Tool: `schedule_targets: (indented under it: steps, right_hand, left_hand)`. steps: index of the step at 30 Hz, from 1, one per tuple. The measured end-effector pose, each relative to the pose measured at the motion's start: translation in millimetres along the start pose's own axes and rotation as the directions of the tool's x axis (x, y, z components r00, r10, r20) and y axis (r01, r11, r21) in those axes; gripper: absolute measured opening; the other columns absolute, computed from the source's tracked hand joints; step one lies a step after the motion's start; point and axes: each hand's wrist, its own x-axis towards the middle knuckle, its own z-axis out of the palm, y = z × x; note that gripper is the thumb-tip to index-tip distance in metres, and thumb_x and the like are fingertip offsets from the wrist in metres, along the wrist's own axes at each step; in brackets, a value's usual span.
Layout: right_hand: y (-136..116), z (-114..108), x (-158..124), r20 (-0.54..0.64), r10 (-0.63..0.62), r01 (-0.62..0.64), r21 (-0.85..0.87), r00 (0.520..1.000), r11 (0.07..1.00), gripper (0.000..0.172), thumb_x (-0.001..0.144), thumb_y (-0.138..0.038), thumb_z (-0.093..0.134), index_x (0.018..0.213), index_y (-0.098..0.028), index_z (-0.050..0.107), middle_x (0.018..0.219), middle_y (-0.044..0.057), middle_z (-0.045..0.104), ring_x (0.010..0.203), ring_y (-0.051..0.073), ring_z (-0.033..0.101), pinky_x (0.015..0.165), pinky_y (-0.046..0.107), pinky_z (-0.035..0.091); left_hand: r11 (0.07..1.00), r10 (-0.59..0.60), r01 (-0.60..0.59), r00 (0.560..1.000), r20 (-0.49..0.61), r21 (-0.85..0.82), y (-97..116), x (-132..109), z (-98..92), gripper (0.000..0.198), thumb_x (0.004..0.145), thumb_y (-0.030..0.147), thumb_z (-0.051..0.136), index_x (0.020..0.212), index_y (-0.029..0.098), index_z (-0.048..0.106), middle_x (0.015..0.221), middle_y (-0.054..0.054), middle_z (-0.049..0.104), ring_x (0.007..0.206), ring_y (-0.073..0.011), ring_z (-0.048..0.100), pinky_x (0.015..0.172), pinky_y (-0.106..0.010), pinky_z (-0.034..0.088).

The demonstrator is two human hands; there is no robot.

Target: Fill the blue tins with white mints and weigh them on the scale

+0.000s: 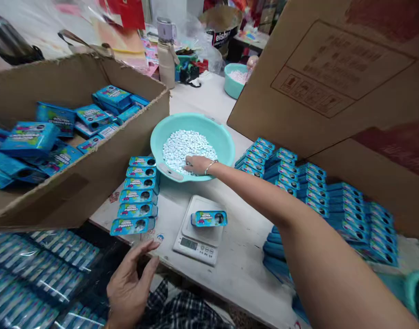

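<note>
My right hand [198, 164] reaches into a turquoise plastic bowl [226, 141], its fingers bent together in the small white candies [184, 141]; the fingertips are partly hidden there. On a white digital scale [208, 238] rests one blue candy box [210, 218], a dark round window on its printed side. The scale's display is lit, but its digits are too blurred to read. Low at the table's front edge, my left hand [131, 285] has thumb and fingers apart and holds nothing. Just beyond it stands a row of similar blue boxes [136, 196] with round windows.
On the left, a cardboard carton [127, 132] holds loose blue boxes. Stacked blue boxes [281, 169] line the right side before a large upright carton [333, 68]. Farther back are a bottle [166, 64] and another turquoise bowl [233, 89]. Plastic-wrapped boxes [27, 274] lie lower left.
</note>
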Motion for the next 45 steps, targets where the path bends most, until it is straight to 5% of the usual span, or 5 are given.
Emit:
schedule_targets:
  steps: [7, 16, 29, 39, 45]
  right_hand:
    - [-2, -26, -1, -0.103, 0.053, -0.01, 0.375, 0.993, 0.927, 0.011, 0.082, -0.029, 0.06, 0.083, -0.018, 0.061, 0.082, 0.005, 0.066, 0.073, 0.016, 0.059, 0.064, 0.026, 0.043]
    - [1, -44, -15, -0.078, 0.194, 0.018, 0.956, 0.978, 0.291, 0.023, 0.096, -0.028, 0.033, 0.076, -0.02, 0.041, 0.052, -0.008, 0.037, 0.039, 0.005, 0.034, 0.036, 0.012, 0.025]
    - [-12, -6, -179, -0.214, 0.113, 0.237, 0.934, 0.97, -0.268, 0.026, 0.101, -0.03, 0.032, 0.082, -0.02, 0.047, 0.055, -0.009, 0.038, 0.037, 0.004, 0.029, 0.034, 0.013, 0.02]
    - [-21, 51, -195, -0.608, 0.285, 0.635, 0.773, 0.741, -0.002, 0.028, 0.078, -0.041, 0.07, 0.082, -0.02, 0.053, 0.055, -0.01, 0.039, 0.043, 0.004, 0.04, 0.041, 0.016, 0.032]
    - [-22, 51, -196, -0.602, 0.311, 0.631, 0.776, 0.735, 0.009, 0.027, 0.078, -0.041, 0.07, 0.082, -0.02, 0.053, 0.054, -0.011, 0.039, 0.039, 0.003, 0.034, 0.037, 0.015, 0.027]
  left_hand:
    - [0.996, 0.081, -0.082, 0.996, -0.022, -0.022, 2, 2, 2.9, 0.039, 0.083, 0.008, 0.064, 0.118, 0.024, 0.063, 0.104, -0.001, 0.069, 0.099, -0.0145, 0.065, 0.1, -0.028, 0.05]
    - [0.982, 0.162, -0.173, 0.978, 0.134, 0.076, 20, 14, 11.7, 0.04, 0.084, 0.018, 0.065, 0.123, 0.026, 0.057, 0.112, -0.004, 0.064, 0.105, -0.019, 0.061, 0.098, -0.035, 0.049]
    - [0.825, 0.44, -0.56, 0.718, 0.539, 0.073, 63, 97, 115.0, 0.047, 0.071, 0.036, 0.079, 0.112, 0.02, 0.06, 0.106, -0.008, 0.064, 0.101, -0.0253, 0.059, 0.089, -0.039, 0.049]
    - [0.844, 0.438, -0.536, 0.708, 0.554, 0.017, 57, 98, 118.5, 0.033, 0.072, 0.028, 0.077, 0.102, 0.02, 0.064, 0.096, -0.004, 0.066, 0.093, -0.0208, 0.062, 0.082, -0.031, 0.049]
    - [0.841, 0.442, -0.541, 0.704, 0.555, 0.016, 57, 97, 119.4, 0.029, 0.074, 0.028, 0.075, 0.1, 0.02, 0.065, 0.094, -0.004, 0.065, 0.093, -0.0206, 0.062, 0.083, -0.032, 0.049]
